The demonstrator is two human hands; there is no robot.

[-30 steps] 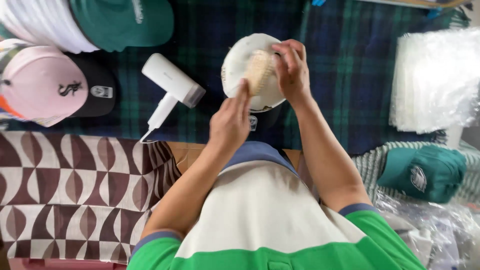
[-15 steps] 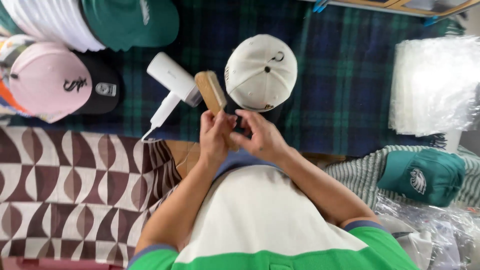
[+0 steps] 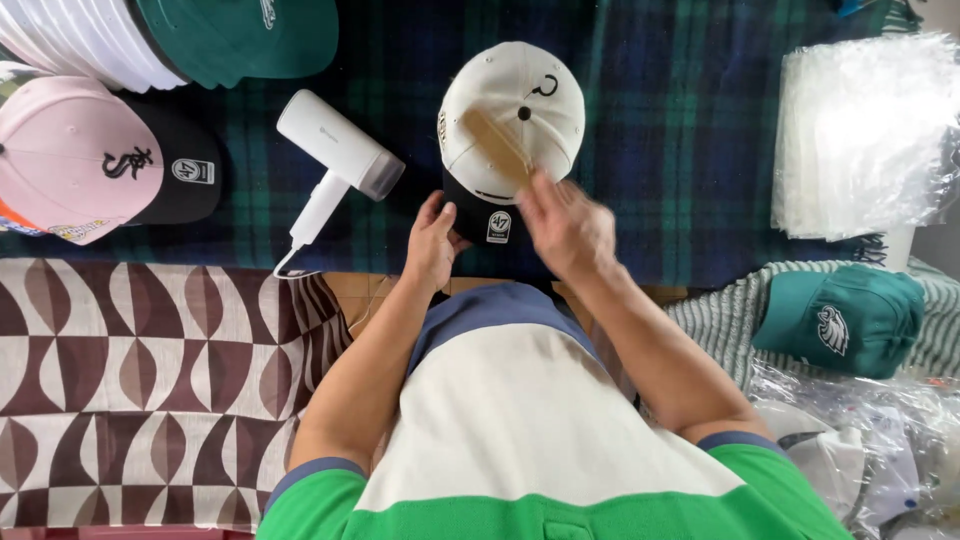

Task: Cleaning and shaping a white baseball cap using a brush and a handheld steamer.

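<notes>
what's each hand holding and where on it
The right hand holds a wooden brush by its near end, the far end lying on the cream cap. The left hand steadies the cap at the near-left edge of its black brim.

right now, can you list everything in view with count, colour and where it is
cream cap: 1, cream crown with black brim, centre of the plaid blanket
wooden brush: 1, tan, lying on the cream cap's crown
steamer: 1, white, left of the cream cap
plaid blanket: 1, dark green and blue, across the top
pink cap: 1, pink and black, far left
green caps: 2, teal, one top left, one right
clear bags: 1 stack, top right
patterned cloth: 1, brown and white, lower left
left hand: on the cap's brim
right hand: holding the brush
</notes>
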